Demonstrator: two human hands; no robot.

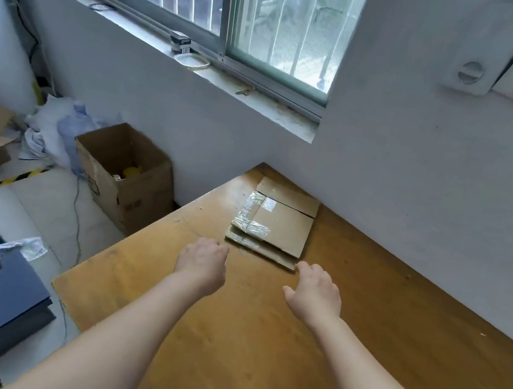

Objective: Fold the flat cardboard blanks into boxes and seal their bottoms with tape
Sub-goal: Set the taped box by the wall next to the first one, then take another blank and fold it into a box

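Your left hand [201, 265] and right hand [316, 292] hover empty, fingers loosely bent. The stack of flat cardboard blanks [280, 226] lies on the table [394, 338] at 12 o'clock, its near corner beside your right fingertips [301, 266].

The cardboard blanks [279, 229] are brown with shiny silvery tape [251, 226]. The table [364, 316] is orange-brown. A floor stripe [11, 180] is yellow and black.

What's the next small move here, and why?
Probably reach slightly forward and grip the top blank of the flat stack: the left hand and right hand are both empty at its near edge, and nothing is folded yet.
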